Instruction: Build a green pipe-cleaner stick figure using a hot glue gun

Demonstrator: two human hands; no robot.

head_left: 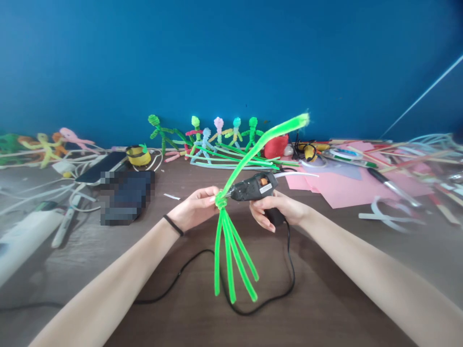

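Note:
Bright green pipe cleaners [233, 250] are wound together into a small knot, with several strands hanging down and one thick strand rising to the upper right. My left hand [197, 208] pinches them at the knot, fingers closed. A black glue gun [249, 189] is gripped in my right hand [277, 211], fingers wrapped round its handle. The gun's nozzle points left and meets the knot, or nearly so. From its back end sticks a whitish glue stick [298, 175], and its black cord [291, 270] loops over the table below.
Pipe-cleaner figures [253, 132] stand along the blue wall, with loose green strands [249, 156] before them. On the left lie a phone [103, 167], a dark blurred object [128, 197] and white cables. Pink paper [347, 188], a pen [394, 187] and sticks lie at right.

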